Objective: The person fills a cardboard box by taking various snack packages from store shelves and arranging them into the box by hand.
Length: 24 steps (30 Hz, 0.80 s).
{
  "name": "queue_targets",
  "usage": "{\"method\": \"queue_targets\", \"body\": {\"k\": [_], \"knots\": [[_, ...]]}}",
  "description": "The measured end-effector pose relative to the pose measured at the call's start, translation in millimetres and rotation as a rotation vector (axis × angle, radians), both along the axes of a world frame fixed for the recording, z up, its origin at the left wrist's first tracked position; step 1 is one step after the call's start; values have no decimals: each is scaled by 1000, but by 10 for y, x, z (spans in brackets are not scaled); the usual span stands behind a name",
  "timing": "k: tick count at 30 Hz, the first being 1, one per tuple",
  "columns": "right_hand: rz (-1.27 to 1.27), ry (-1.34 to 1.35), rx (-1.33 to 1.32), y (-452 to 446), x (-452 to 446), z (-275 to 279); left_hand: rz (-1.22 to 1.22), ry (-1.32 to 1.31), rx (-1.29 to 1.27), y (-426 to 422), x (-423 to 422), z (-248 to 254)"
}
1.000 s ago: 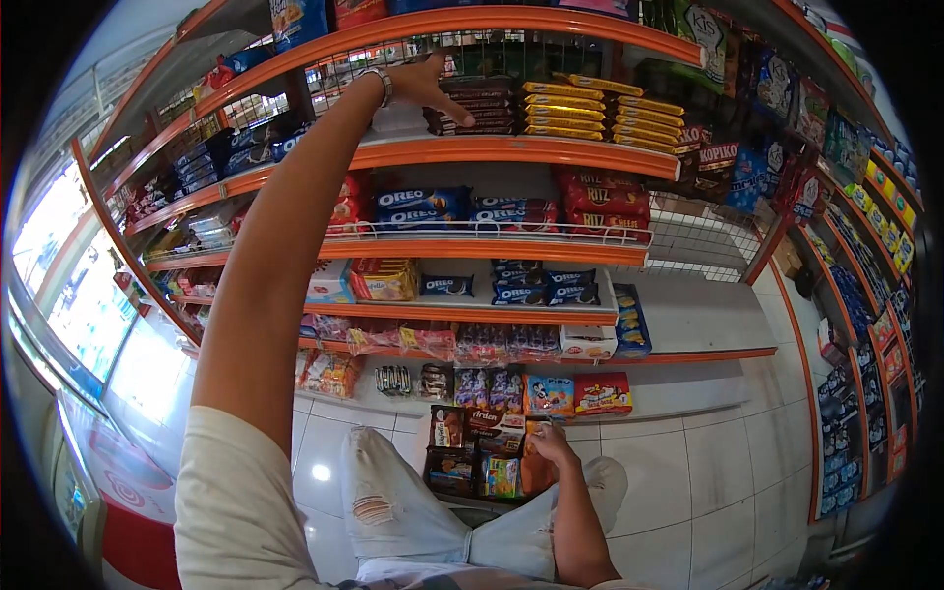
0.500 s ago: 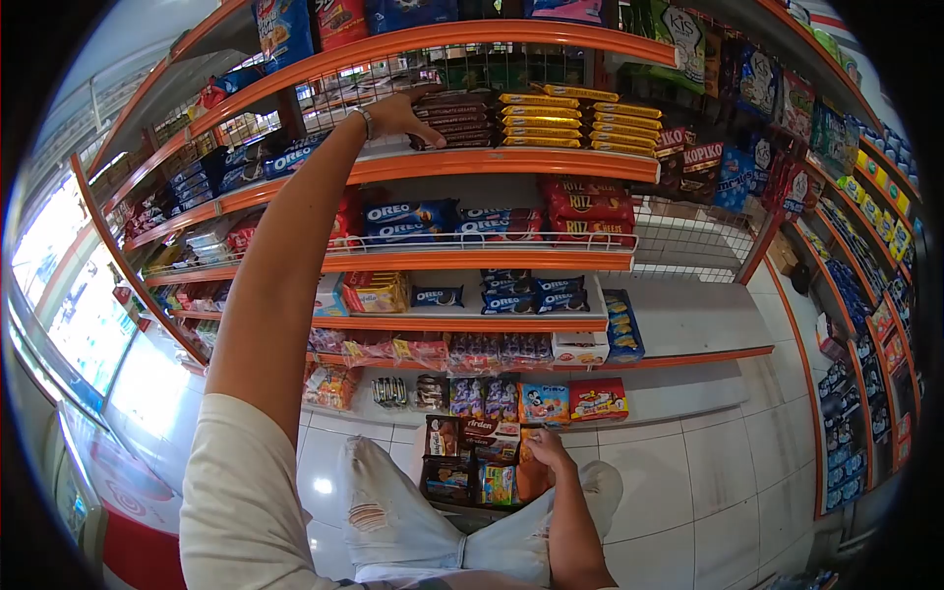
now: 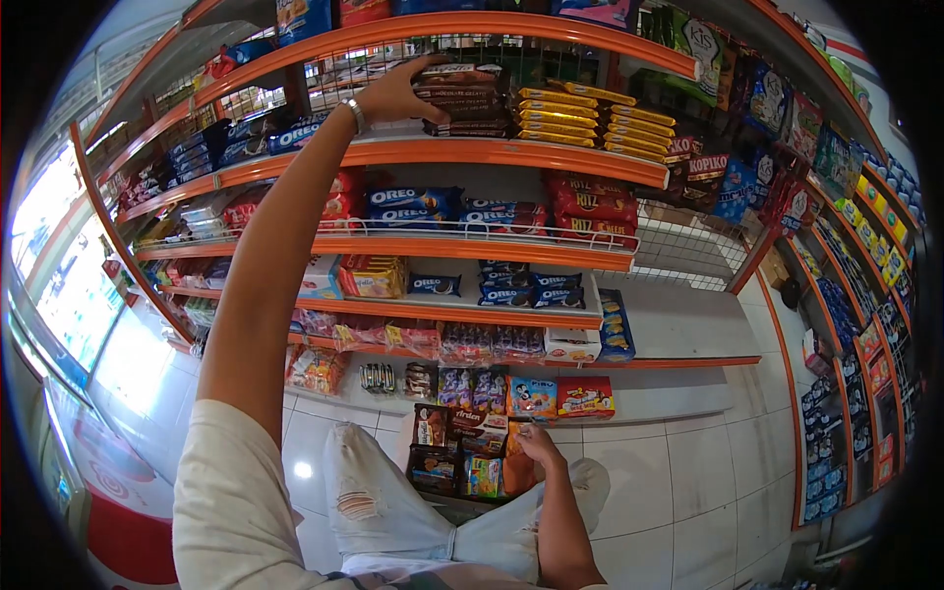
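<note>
On an upper shelf, my left hand (image 3: 391, 96) wraps round the left end of a stack of brown wafer packets (image 3: 464, 102). Its fingers reach over the top and the thumb presses low on the side. Yellow packets (image 3: 558, 116) are piled just right of that stack. Down between my knees is an open box (image 3: 460, 500) filled with snack packs, among them a brown Arden pack (image 3: 479, 421) and an orange pack (image 3: 515, 474). My right hand (image 3: 537, 446) is closed at the box's right side, beside the orange pack; what its fingers grip is hidden.
Orange-edged shelves (image 3: 472, 149) span the front, carrying Oreo packs (image 3: 413, 206) and red Ritz packs (image 3: 593, 203). Kopiko bags (image 3: 704, 169) hang to the right. Another shelf unit (image 3: 831, 433) stands at far right. White floor tiles (image 3: 629, 482) show below.
The view has shifted slightly. My left hand's fingers have risen over the top of the brown stack, while the thumb stays at its side. My right hand remains at the box.
</note>
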State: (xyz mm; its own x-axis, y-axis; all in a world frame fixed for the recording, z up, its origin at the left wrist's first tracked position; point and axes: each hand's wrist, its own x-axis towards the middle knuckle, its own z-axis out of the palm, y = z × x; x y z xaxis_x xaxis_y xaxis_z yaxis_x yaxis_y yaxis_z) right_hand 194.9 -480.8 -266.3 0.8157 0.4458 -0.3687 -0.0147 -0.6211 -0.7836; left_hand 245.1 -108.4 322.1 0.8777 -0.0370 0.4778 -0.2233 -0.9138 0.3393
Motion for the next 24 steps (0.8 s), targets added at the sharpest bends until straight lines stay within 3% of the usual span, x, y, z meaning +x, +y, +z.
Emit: {"method": "queue_targets", "body": {"k": [3,5,7,9,12,15,17,19,20,22,24], "knots": [[106,54,-78,48,30,206,-126,-290,74,132,-265,-193],[216,38,21,146,-106,693,-50,-361,103,-29,-666,-431],[211,116,355,350,-320,1402,33,-433,53,-319,-1137,-767],[144,156,754,642,-512,1796,74,-420,-60,-647,-1466,-1217],[274,94,1264,941,-753,2299,158,-284,-304,-1094,-1729,-2086],[-195,79,1535,1235,-988,2155,271,-236,-313,-1431,-1785,-2980],[-408,120,1281,1220,-894,1938,237,-158,-314,-1541,-1817,-3470],[-638,205,1212,1175,-909,1858,217,-76,-320,-1543,-1940,-3784],[-618,283,1196,1113,-885,1874,112,2,-332,-1496,-1980,-3906],[-416,217,1079,889,-658,1351,-8,68,-340,-1267,-1835,-4230],[-333,306,940,686,-544,1088,-216,459,-692,-944,-1753,-4678]]}}
